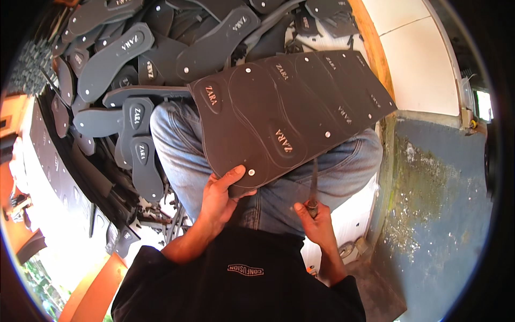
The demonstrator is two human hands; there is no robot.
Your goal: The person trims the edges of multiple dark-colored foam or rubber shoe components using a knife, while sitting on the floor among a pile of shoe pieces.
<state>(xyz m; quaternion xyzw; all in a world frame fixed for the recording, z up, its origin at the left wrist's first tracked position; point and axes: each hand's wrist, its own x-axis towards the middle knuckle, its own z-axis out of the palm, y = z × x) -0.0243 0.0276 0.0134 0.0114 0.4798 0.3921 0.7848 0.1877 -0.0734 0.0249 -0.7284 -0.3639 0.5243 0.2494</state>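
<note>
A dark grey sheet (pixel 252 121) with wavy lines and white dots, pale blue jeans (pixel 176 140), a black shirt (pixel 241 298).

We sit with our left leg (pixel 179 139) and right leg (pixel 351 166) bent, knees spread wide to either side. Our left forearm (pixel 186 242) slants up and inward from the lower left, the elbow out beside our torso (pixel 241 298). At its end our left hand (pixel 215 199) pinches firmly, thumb (pixel 234 175) laid flat on top and pointing up to the right, most of the fingers hidden underneath. Our right forearm (pixel 333 264) rises more steeply, leaning slightly left. Our right hand (pixel 320 222) sits a little lower, well apart from the other, its fingers curled into a grip and its thumb angled up to the left.
</note>
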